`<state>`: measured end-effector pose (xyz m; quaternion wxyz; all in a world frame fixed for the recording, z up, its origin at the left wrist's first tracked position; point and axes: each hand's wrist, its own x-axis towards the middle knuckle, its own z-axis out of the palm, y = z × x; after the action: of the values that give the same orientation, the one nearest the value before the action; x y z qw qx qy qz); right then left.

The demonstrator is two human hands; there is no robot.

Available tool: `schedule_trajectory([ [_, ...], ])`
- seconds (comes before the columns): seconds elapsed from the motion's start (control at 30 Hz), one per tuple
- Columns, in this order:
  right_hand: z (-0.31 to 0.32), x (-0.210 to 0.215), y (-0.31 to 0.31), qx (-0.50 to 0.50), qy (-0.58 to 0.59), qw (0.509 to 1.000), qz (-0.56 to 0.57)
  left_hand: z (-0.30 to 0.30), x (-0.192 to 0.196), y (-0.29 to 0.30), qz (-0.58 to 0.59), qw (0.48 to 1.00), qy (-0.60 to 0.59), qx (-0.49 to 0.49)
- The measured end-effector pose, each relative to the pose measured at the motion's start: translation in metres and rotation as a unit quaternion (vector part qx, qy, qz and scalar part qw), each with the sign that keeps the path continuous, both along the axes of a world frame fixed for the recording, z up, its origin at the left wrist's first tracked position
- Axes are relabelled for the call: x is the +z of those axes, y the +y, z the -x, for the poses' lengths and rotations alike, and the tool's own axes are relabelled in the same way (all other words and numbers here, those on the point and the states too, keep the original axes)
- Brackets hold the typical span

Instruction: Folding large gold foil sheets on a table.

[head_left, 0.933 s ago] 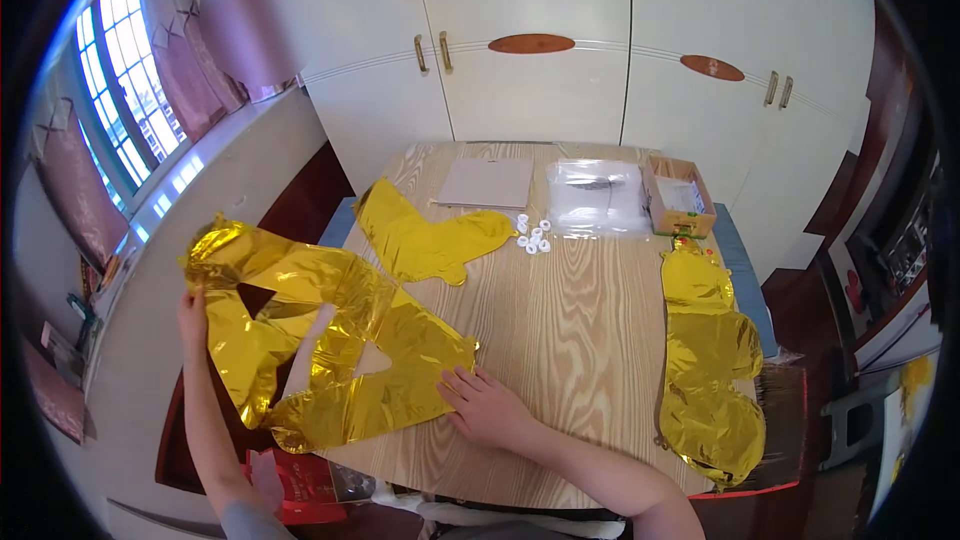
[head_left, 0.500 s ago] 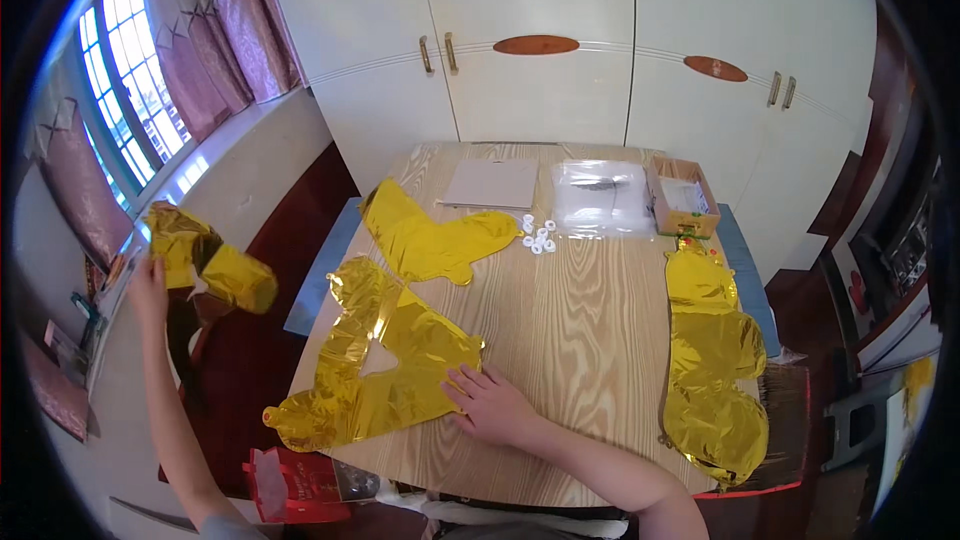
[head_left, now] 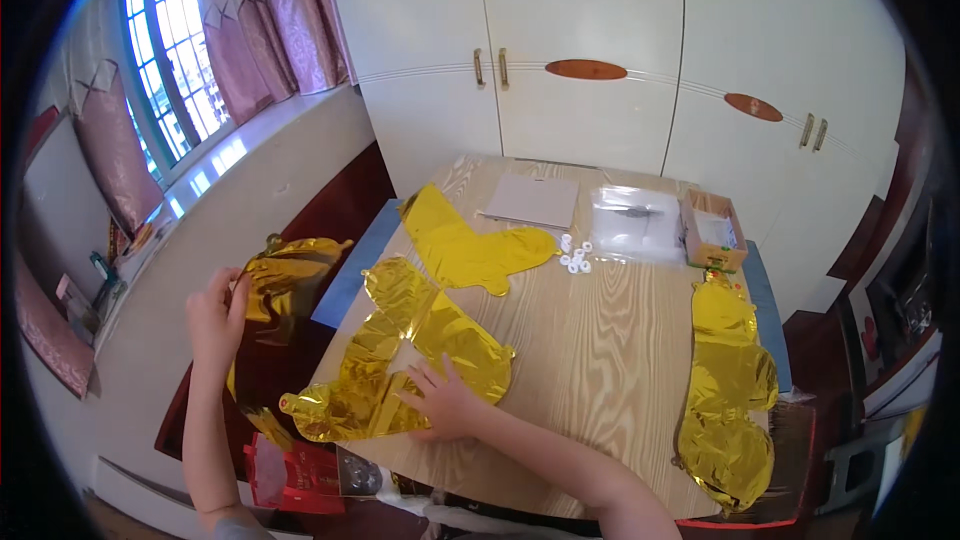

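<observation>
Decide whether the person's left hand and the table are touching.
Apart. The head view shows the left hand well left of the table, with gold foil and a dark red surface visible between them.

A table [head_left: 610, 370] stands before a cabinet [head_left: 590, 10]. Along its back, left to right, lie a pad [head_left: 535, 202], a plastic packet [head_left: 640, 227] and a box [head_left: 718, 256]. Rings [head_left: 576, 259] sit between the packet and the rear foil balloon [head_left: 465, 252]. The side foil balloon [head_left: 725, 390] lies rightmost, before the box; the near foil balloon [head_left: 465, 335] lies front left. Left of the table is the hanging foil balloon [head_left: 285, 290]; a bag [head_left: 310, 480] sits below the front-left corner, seemingly on the floor.
</observation>
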<state>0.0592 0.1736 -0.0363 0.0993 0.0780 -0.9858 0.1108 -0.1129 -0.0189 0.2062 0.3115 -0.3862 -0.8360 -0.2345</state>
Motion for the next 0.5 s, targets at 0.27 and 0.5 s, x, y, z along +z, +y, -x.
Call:
schedule_trajectory([
  [0.27, 0.04, 0.006, 0.003, 0.021, -0.001, 0.999, 0.046, 0.009, -0.005, -0.029, -0.149, 0.985, -0.056, -0.069],
  [0.5, 0.076, -0.006, 0.007, 0.038, 0.064, 0.995, 0.073, 0.024, -0.009, -0.056, -0.214, 0.969, -0.094, -0.081],
])
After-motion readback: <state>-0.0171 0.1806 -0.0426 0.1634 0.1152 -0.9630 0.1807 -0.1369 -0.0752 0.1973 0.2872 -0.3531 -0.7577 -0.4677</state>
